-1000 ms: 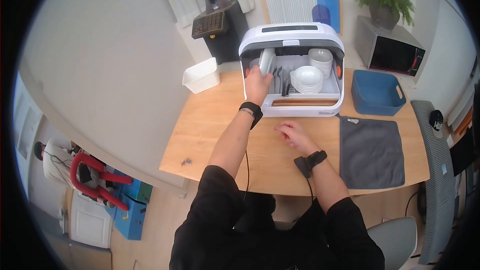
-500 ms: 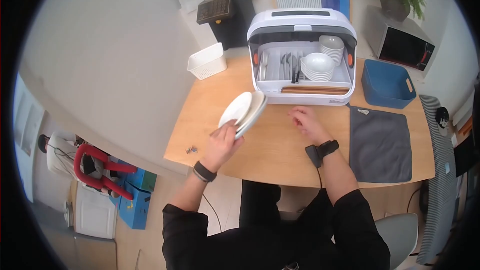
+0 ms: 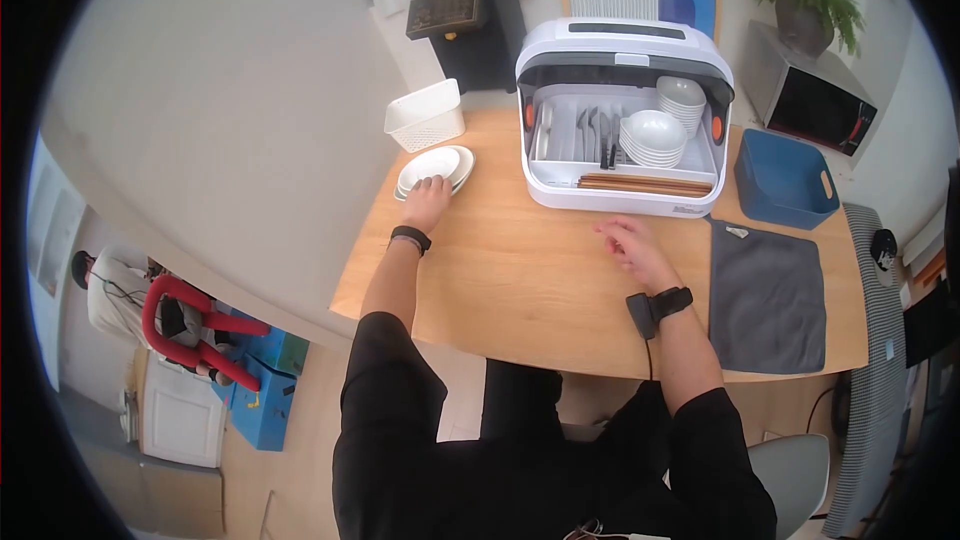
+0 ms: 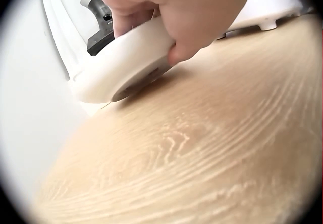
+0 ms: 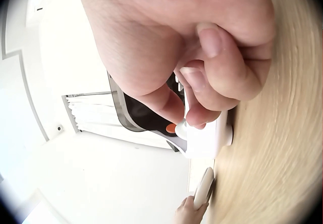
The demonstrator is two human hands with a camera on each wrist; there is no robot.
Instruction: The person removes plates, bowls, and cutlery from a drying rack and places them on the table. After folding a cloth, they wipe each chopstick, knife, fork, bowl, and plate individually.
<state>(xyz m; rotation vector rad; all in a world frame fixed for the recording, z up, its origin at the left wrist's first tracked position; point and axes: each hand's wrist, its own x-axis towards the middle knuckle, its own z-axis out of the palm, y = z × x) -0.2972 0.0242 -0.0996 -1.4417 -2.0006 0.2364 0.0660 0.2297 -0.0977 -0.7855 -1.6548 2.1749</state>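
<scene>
At the table's far left my left hand grips a small stack of white plates by the near edge. Seen from the left wrist, my thumb lies at the rim of a white plate, which tilts close over the wood. My right hand holds nothing, its fingers loosely curled above the table in front of a white dish box. The box's lid is raised. Inside are white bowls in stacks, upright cutlery and, along the front, brown chopsticks.
Behind the plates stands a white perforated basket. Right of the dish box is a blue bin, with a grey cloth flat on the table before it. A microwave stands at the back right. Another person sits far left.
My left hand has taken the plates out of the dish box's left side, swung them over the table, and brought them to the far left, before the basket. My right hand has hardly moved.
</scene>
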